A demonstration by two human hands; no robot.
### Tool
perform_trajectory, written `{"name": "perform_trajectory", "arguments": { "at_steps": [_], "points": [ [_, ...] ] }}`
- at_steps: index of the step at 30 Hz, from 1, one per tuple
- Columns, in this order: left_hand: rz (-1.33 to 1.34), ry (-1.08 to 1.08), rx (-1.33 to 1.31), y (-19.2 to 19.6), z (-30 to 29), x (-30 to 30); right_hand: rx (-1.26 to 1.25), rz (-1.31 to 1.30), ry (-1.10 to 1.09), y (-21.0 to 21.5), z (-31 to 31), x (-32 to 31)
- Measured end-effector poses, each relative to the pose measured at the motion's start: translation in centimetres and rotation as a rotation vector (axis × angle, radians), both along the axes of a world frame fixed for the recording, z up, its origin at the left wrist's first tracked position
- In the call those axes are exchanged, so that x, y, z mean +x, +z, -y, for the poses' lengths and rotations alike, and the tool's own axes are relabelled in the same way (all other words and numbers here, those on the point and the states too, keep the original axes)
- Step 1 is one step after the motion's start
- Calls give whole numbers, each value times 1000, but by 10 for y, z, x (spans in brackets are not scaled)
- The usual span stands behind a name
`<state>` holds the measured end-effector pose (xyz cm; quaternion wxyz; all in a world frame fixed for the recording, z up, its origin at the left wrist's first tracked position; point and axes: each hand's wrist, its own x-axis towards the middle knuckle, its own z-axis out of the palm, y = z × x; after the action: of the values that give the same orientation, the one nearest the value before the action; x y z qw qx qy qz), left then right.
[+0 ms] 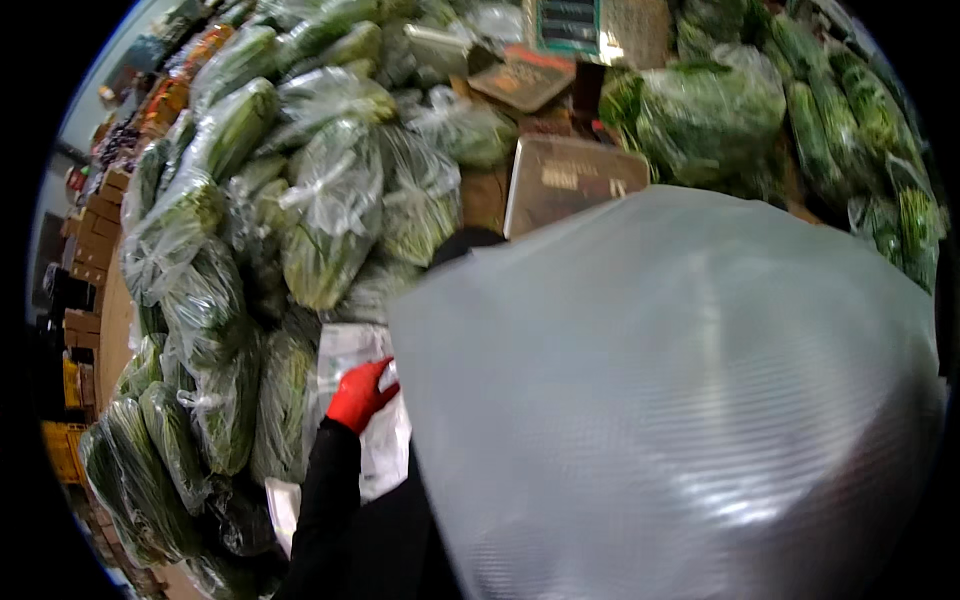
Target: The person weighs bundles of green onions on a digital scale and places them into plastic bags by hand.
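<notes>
Grey plastic sheet across the near right, red-gloved hand at eight o'clock

Clock read from the middle of the view, twelve at its top. Nearest: a large, translucent grey plastic sheet with fine ribbing [640, 400], bulging and glossy, centred at four o'clock and covering most of the right side. The left hand in a red glove [360, 397], below a black sleeve [333, 475], lay at eight o'clock over a crumpled white plastic wrapper [385, 455], just beside the sheet's left edge. Its fingers were bent, with a narrow gap to the thumb; could not tell whether they pinched anything. The right hand was out of sight, its state impossible to tell.

Farther out, from eight to eleven o'clock: heaped long green vegetables in clear plastic bags [335, 215], many knotted or twisted. At one o'clock, partly behind the sheet, a flat rectangular container with a brownish top and pale rim [575, 185]. Between one and two, a bulky clear bag of leafy greens [710, 115].

Farthest: stacked brown cardboard boxes [97, 235] between nine and ten; yellow plastic crates [63, 452] past eight, toward the rim.
</notes>
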<state>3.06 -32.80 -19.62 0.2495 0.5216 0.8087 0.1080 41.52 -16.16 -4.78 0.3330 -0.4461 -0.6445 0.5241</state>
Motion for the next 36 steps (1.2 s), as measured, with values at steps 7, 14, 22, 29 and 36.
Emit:
{"name": "perform_trajectory", "arguments": {
  "at_steps": [7, 14, 22, 29, 36],
  "points": [
    [-30, -46, -15, 10, -3, -6, -19, 3, -44, 2, 5, 17],
    [26, 180, 416, 33, -30, -13, 68, -55, -59, 12, -24, -9],
    [670, 46, 936, 128, -133, 60, 162, -468, -354, 52, -114, -36],
    [875, -215, 729, 100, -182, 153, 200, -219, 254, 26, -86, -113],
    [1723, 202, 422, 92, -185, 126, 158, -244, -83, -17, -172, -49]
  ]
}}
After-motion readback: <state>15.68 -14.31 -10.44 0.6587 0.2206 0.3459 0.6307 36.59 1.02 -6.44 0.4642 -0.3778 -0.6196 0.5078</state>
